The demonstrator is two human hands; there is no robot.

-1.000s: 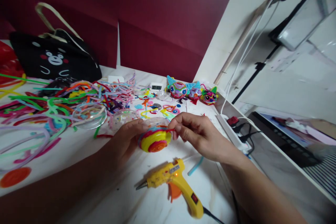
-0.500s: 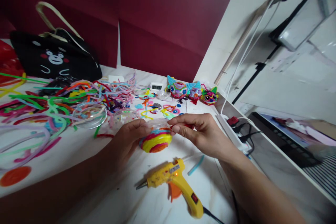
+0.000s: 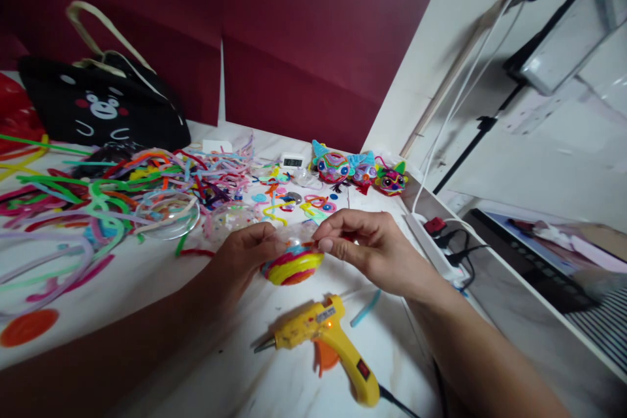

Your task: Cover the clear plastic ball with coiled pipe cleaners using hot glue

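Between my hands is a clear plastic ball, its lower part wrapped in coloured bands of yellow, orange, pink and blue pipe cleaner. My left hand grips it from the left, thumb on its upper side. At its upper right, my right hand pinches an orange-red pipe cleaner with thumb and forefinger; much of that strand is hidden by the fingers. Nearer to me lies a yellow glue gun, nozzle to the left, with a small light glowing on its body.
Loose pipe cleaners heap up on the left, beside a clear half shell. Several finished animal-faced balls stand at the back near a small digital clock. A power strip runs along the right edge. A black bag stands behind.
The ball has tilted slightly, and the thumb and fingers of both hands have shifted a little along its upper side. The glue gun has stayed put.
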